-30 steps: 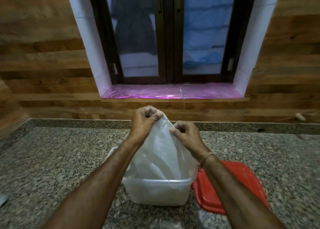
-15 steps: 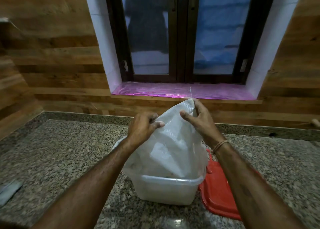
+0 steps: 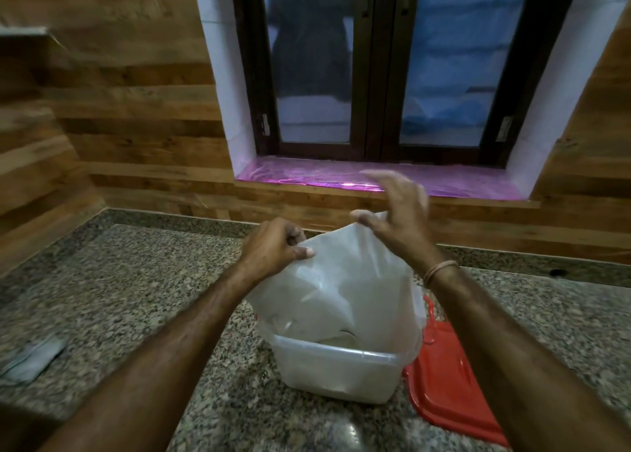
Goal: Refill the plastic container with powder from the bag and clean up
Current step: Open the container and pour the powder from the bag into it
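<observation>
Bag [image 3: 341, 281], upended in the container [image 3: 334, 369], looks limp, light and slippery: your left hand [image 3: 273, 246] pinches its raised corner, your right hand [image 3: 399, 219] hovers spread-fingered at its top edge; hold both corners.

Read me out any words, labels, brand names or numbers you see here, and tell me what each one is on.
No text here can be read.
Plastic bag: a small dark mark low on it, too blurred to read.
Plastic container: no label shows.
Red lid: no text shows.
Pale flat object on the counter's left: too blurred to tell.
</observation>
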Demonstrator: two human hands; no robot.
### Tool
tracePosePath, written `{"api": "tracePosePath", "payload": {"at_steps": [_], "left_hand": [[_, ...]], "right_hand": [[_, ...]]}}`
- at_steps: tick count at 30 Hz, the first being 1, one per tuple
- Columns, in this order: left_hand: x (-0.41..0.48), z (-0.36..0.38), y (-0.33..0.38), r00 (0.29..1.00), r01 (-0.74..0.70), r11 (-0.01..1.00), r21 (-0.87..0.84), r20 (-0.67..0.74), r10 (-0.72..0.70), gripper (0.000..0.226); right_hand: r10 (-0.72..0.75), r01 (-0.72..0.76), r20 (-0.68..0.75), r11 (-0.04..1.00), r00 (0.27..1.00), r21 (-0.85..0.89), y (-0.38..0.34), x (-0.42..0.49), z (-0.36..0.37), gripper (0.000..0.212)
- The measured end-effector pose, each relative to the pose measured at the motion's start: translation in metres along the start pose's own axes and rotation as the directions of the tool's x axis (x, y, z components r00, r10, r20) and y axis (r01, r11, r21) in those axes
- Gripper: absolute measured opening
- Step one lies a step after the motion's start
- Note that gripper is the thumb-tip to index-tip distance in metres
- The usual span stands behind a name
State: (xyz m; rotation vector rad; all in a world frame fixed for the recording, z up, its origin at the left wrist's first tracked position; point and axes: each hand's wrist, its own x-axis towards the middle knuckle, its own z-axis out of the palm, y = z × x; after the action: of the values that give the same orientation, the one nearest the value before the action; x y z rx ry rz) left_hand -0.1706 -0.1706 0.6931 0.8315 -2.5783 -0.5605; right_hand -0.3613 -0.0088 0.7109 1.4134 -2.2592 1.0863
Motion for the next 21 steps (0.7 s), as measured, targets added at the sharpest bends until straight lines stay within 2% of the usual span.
{"api": "tracePosePath", "payload": {"at_steps": [2,3,4,6,9,13,15,18,21], "left_hand": [[0.004,-0.006,0.006,0.999,-0.025,1.000,-0.008,0.024,0.025,0.025],[0.005,-0.009,0.008,0.998,-0.046,0.999,-0.023,0.031,0.046,0.024],[0.007,-0.013,0.010,0.997,-0.064,0.997,-0.043,0.040,0.066,0.024],[0.005,-0.022,0.012,0.994,-0.079,0.991,-0.106,0.071,0.086,0.028],[-0.007,-0.037,0.000,0.995,-0.007,0.954,-0.300,0.094,0.037,0.044],[-0.030,-0.045,-0.023,0.998,0.053,0.895,-0.442,0.065,-0.027,0.027],[-0.037,-0.040,-0.025,0.999,0.021,0.879,-0.477,-0.014,-0.032,0.022],[-0.035,-0.030,-0.019,0.988,-0.024,0.905,-0.426,-0.150,-0.044,0.019],[-0.029,-0.027,-0.007,0.980,-0.080,0.921,-0.381,-0.197,0.003,0.018]], "right_hand": [[-0.086,0.092,0.267,0.996,0.960,-0.012,-0.019,0.007,-0.001,0.042],[-0.084,0.093,0.350,0.996,0.933,-0.007,-0.024,0.008,0.003,0.029],[-0.083,0.086,0.372,0.996,0.924,0.007,-0.025,0.009,0.008,0.018],[-0.065,0.044,0.316,0.996,0.947,0.073,-0.020,0.009,0.017,0.015],[0.035,-0.089,0.278,0.979,0.960,0.185,-0.005,0.012,0.022,0.016],[0.135,-0.188,0.240,0.959,0.961,0.214,0.012,0.016,0.020,0.014],[0.110,-0.161,0.242,0.966,0.964,0.202,0.011,0.017,0.020,0.014],[-0.014,-0.073,0.300,0.958,0.954,0.278,-0.009,0.017,0.023,0.008],[-0.093,-0.017,0.342,0.952,0.935,0.304,-0.034,0.018,0.029,0.016]]}}
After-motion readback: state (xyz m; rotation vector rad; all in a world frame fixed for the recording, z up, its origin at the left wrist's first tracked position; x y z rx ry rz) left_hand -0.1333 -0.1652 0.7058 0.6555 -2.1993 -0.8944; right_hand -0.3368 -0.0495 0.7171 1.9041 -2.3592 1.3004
